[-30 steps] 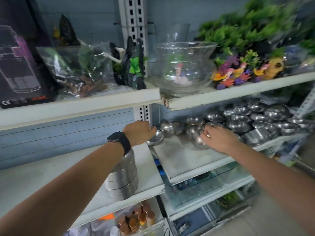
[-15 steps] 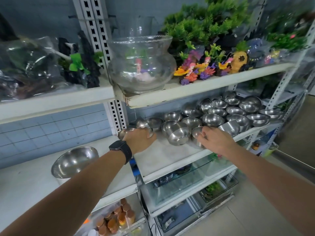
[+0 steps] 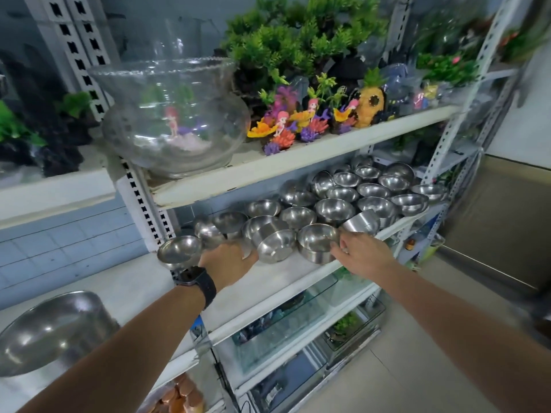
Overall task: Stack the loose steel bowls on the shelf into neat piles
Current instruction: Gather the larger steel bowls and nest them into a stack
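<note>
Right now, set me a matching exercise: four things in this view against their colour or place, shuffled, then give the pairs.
Things:
1 fishbowl
2 pineapple ornament
3 watch
4 right hand

Colour or place:
A yellow
B black, worn on a wrist
C pinching the rim of the front steel bowl
D clear glass, left end of the upper shelf

Pairs: 1-D, 2-A, 3-B, 4-C.
</note>
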Tool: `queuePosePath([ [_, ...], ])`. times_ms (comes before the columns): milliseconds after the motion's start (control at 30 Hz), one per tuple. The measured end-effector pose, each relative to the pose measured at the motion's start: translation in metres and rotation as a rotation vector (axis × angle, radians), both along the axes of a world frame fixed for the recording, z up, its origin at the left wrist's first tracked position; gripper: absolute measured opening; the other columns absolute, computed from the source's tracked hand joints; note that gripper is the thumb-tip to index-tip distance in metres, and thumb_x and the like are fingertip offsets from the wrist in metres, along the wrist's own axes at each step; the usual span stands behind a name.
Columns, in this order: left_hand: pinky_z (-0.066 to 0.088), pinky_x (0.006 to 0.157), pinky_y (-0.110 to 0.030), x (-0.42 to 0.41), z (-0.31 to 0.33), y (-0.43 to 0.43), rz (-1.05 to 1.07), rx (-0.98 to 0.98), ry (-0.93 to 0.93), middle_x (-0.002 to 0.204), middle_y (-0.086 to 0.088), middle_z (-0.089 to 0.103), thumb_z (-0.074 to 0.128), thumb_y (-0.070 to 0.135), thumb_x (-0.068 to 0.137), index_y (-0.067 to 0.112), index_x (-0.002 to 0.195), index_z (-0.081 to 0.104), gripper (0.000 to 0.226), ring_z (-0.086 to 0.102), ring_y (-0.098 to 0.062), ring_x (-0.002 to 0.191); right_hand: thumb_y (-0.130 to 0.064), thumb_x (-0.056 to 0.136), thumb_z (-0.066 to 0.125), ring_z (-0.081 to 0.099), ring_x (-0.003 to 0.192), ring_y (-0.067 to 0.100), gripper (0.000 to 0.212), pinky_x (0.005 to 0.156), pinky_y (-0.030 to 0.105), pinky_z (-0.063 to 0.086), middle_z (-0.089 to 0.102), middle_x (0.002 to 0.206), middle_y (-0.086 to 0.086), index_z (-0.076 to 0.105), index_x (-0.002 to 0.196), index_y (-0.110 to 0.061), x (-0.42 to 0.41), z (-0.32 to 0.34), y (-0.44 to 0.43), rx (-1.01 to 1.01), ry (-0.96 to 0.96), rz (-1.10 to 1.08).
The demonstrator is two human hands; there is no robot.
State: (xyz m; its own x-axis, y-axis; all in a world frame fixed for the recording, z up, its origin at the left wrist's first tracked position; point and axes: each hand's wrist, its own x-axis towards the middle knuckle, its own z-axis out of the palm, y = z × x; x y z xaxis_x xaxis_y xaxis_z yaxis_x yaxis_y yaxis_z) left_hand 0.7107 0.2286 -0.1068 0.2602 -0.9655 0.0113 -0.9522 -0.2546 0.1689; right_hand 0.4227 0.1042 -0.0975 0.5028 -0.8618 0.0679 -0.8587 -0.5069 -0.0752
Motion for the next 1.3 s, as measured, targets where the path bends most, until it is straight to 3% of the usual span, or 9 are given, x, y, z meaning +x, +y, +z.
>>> queuePosePath([
  [133, 0.057, 0.078, -0.036, 0.010, -0.008, -0.020, -0.004, -0.011, -0.008, 0.094, -0.003, 0.071, 0.020, 0.071, 0.091, 0.025, 0.108, 0.064, 0.067, 0.069, -0.026, 0.086, -0.062, 0.101, 0.024, 0.068, 0.069, 0.015, 0.047, 0.067, 0.031, 0.056, 0.068, 0.072, -0.003, 0.049, 0.091, -0.023, -0.001, -0.003, -0.010, 0.036, -0.014, -0.058],
  [300, 0.056, 0.081, -0.038, 0.017, -0.011, -0.037, -0.026, 0.026, 0.015, 0.092, -0.003, 0.066, 0.029, 0.052, 0.103, 0.026, 0.091, 0.048, 0.035, 0.066, -0.028, 0.090, -0.057, 0.103, 0.028, 0.064, 0.079, 0.022, 0.048, 0.069, 0.036, 0.055, 0.066, 0.087, 0.004, 0.055, 0.102, -0.017, -0.002, -0.002, -0.018, 0.032, 0.007, -0.114],
  [533, 0.051, 0.062, -0.028, 0.021, -0.027, -0.042, -0.010, -0.030, 0.072, 0.092, -0.003, 0.068, 0.026, 0.059, 0.101, 0.018, 0.101, 0.063, 0.056, 0.063, -0.018, 0.076, -0.062, 0.100, 0.025, 0.066, 0.086, 0.023, 0.054, 0.077, 0.040, 0.058, 0.065, 0.093, 0.004, 0.055, 0.109, -0.018, -0.001, -0.012, -0.025, 0.082, 0.051, -0.149],
  [800, 0.051, 0.070, -0.030, 0.014, -0.020, -0.043, 0.081, 0.005, 0.112, 0.092, -0.002, 0.068, 0.028, 0.057, 0.102, 0.023, 0.108, 0.061, 0.048, 0.067, -0.024, 0.085, -0.052, 0.103, 0.030, 0.060, 0.068, 0.013, 0.044, 0.070, 0.035, 0.054, 0.062, 0.071, -0.004, 0.053, 0.097, -0.015, -0.015, -0.006, -0.050, 0.077, -0.018, -0.136],
  [933, 0.041, 0.054, -0.032, -0.019, -0.019, -0.045, 0.095, 0.025, -0.017, 0.120, -0.013, 0.061, 0.035, 0.006, 0.103, 0.009, 0.149, 0.029, 0.046, 0.066, -0.030, 0.099, -0.063, 0.097, 0.026, 0.065, 0.076, 0.016, 0.056, 0.073, 0.036, 0.057, 0.068, 0.073, -0.004, 0.057, 0.102, -0.017, -0.043, -0.019, -0.075, 0.108, -0.040, -0.120],
  [1000, 0.052, 0.063, -0.036, -0.032, -0.025, -0.054, 0.120, 0.066, -0.045, 0.113, -0.015, 0.059, 0.033, -0.003, 0.100, 0.008, 0.149, 0.022, 0.051, 0.066, -0.031, 0.093, -0.067, 0.097, 0.023, 0.065, 0.079, 0.018, 0.056, 0.069, 0.035, 0.056, 0.067, 0.084, 0.000, 0.054, 0.101, -0.021, -0.060, -0.023, -0.088, 0.103, -0.042, -0.101],
  [1133, 0.057, 0.063, -0.039, -0.064, -0.037, -0.068, 0.259, 0.053, 0.030, 0.090, -0.007, 0.058, 0.034, 0.014, 0.105, 0.020, 0.135, 0.034, 0.031, 0.064, -0.031, 0.079, -0.067, 0.100, 0.019, 0.063, 0.065, 0.012, 0.066, 0.049, 0.025, 0.046, 0.067, 0.075, 0.001, 0.063, 0.098, -0.017, -0.089, -0.019, -0.112, 0.067, 0.034, -0.054],
  [1233, 0.056, 0.069, -0.038, -0.089, -0.038, -0.076, 0.260, 0.028, 0.030, 0.095, -0.007, 0.059, 0.034, 0.027, 0.106, 0.025, 0.132, 0.041, 0.027, 0.065, -0.032, 0.088, -0.064, 0.101, 0.019, 0.065, 0.064, 0.011, 0.062, 0.056, 0.027, 0.056, 0.066, 0.072, 0.000, 0.062, 0.102, -0.019, -0.105, -0.015, -0.128, 0.052, 0.041, -0.008],
  [1300, 0.055, 0.078, -0.042, -0.103, -0.033, -0.078, 0.240, 0.046, -0.036, 0.090, -0.003, 0.057, 0.027, 0.049, 0.104, 0.025, 0.107, 0.054, 0.036, 0.066, -0.031, 0.094, -0.062, 0.102, 0.021, 0.063, 0.063, 0.011, 0.055, 0.059, 0.029, 0.057, 0.064, 0.072, 0.000, 0.055, 0.101, -0.019, -0.112, -0.015, -0.134, 0.062, 0.051, 0.011],
])
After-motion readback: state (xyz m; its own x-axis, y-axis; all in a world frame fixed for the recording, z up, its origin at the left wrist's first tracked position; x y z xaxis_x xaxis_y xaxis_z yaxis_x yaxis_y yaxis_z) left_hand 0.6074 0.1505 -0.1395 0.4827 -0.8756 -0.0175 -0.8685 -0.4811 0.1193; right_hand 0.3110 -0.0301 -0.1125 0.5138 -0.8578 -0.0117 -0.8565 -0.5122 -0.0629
